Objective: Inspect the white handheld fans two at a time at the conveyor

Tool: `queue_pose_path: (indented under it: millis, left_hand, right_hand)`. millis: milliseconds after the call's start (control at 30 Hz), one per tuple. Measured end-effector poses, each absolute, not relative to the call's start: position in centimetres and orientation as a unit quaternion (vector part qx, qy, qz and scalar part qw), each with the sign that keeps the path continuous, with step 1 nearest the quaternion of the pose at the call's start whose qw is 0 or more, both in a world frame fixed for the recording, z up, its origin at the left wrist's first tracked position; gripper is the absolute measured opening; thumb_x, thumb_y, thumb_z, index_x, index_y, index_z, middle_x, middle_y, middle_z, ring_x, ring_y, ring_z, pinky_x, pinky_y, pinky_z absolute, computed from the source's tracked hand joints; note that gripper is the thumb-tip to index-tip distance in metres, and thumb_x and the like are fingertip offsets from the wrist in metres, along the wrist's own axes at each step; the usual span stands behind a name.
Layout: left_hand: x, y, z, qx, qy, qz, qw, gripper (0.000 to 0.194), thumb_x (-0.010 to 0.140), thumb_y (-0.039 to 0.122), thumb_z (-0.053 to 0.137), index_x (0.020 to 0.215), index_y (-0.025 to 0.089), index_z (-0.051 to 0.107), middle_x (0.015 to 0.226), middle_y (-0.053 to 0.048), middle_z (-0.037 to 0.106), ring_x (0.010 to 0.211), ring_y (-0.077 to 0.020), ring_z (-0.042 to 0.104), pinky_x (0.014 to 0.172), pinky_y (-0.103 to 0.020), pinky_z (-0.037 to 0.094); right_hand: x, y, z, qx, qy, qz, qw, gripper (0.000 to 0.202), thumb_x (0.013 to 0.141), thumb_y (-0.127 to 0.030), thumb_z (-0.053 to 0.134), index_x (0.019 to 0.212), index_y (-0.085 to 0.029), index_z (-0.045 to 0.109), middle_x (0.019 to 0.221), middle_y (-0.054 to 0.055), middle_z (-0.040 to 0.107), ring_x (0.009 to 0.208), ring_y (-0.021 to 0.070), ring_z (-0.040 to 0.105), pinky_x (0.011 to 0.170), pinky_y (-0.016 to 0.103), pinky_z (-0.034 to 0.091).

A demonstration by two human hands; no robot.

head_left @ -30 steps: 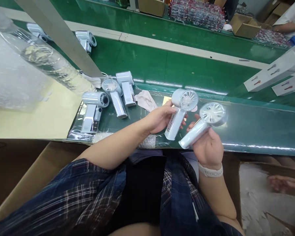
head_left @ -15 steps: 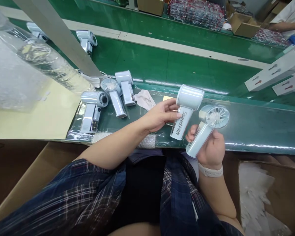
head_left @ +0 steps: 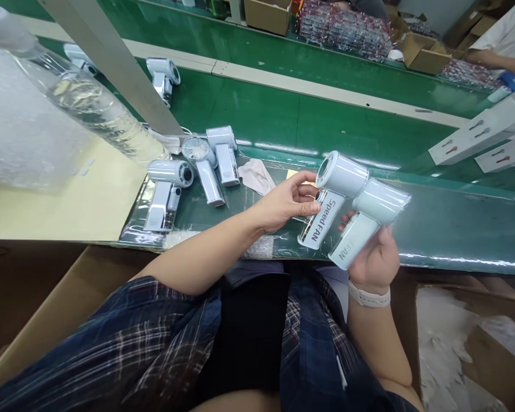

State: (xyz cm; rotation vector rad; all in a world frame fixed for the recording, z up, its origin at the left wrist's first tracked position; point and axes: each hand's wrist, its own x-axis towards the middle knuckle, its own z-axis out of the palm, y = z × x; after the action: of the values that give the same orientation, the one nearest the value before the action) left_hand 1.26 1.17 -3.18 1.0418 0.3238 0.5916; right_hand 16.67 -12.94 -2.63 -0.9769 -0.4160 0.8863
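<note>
My left hand (head_left: 292, 201) grips a pale blue handheld fan (head_left: 329, 213) by its handle, fingers behind and thumb along the side. Its "Speed FAN" lettering faces me, and its round head tilts up. Close beside it, my right hand (head_left: 376, 258) holds a second handheld fan (head_left: 355, 239) around the handle, with part of the lettering showing. The two fan heads overlap in view; whether they touch I cannot tell. To the left, several similar fans (head_left: 165, 197) lie on the table. A pale cloth (head_left: 256, 175) rests between them and my left hand.
A clear bottle (head_left: 98, 109) leans across the left beside a slanted metal post (head_left: 115, 63). White boxes (head_left: 476, 131) are stacked at the right. Two more fans, one of them a pale blue fan (head_left: 163, 77), sit on the green belt. Another person's arm (head_left: 493, 60) shows far right.
Both fans have turned in my hands: the left one now shows its head's open end, and the right one shows its side instead of its grille. They are closer together.
</note>
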Motion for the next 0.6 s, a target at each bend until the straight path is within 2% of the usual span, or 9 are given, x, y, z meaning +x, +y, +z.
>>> queue_pose_path:
  millis: [100, 300, 433, 600]
  left_hand:
    - [1.30, 1.16, -3.23, 0.492, 0.143, 0.274, 0.814, 0.074, 0.062, 0.049, 0.099, 0.116, 0.021, 0.057, 0.098, -0.002, 0.073, 0.091, -0.0165, 0.073, 0.083, -0.030, 0.057]
    - [1.40, 1.10, -3.46, 0.495, 0.137, 0.261, 0.818, 0.076, 0.063, 0.047, 0.098, 0.123, 0.020, 0.060, 0.103, -0.005, 0.074, 0.093, -0.0174, 0.074, 0.083, -0.030, 0.057]
    - [1.36, 1.17, -3.55, 0.505, 0.131, 0.261, 0.812, 0.075, 0.066, 0.046, 0.097, 0.125, 0.018, 0.063, 0.108, -0.009, 0.075, 0.099, -0.0200, 0.074, 0.084, -0.031, 0.058]
    - [1.14, 1.52, -3.62, 0.561, 0.117, 0.273, 0.773, 0.067, 0.074, 0.043, 0.092, 0.130, 0.016, 0.066, 0.116, -0.014, 0.076, 0.109, -0.0246, 0.073, 0.093, -0.037, 0.058]
  right_hand:
    - [16.61, -12.81, -2.79, -0.472, -0.190, 0.399, 0.763, 0.034, 0.091, -0.040, 0.066, 0.123, -0.030, 0.067, 0.097, 0.004, 0.082, 0.084, 0.0257, 0.079, 0.069, 0.043, 0.065]
    - [16.42, -12.64, -2.89, -0.478, -0.194, 0.400, 0.758, 0.022, 0.096, -0.036, 0.059, 0.114, -0.027, 0.068, 0.094, 0.005, 0.082, 0.078, 0.0234, 0.080, 0.068, 0.043, 0.068]
    - [16.39, -12.72, -2.86, -0.484, -0.194, 0.402, 0.752, 0.024, 0.093, -0.034, 0.059, 0.114, -0.026, 0.067, 0.091, 0.004, 0.082, 0.076, 0.0246, 0.080, 0.063, 0.042, 0.067]
    - [16.50, -13.01, -3.06, -0.481, -0.253, 0.401, 0.737, 0.034, 0.090, -0.042, 0.054, 0.117, -0.026, 0.067, 0.098, 0.008, 0.081, 0.084, 0.0292, 0.080, 0.068, 0.049, 0.067]
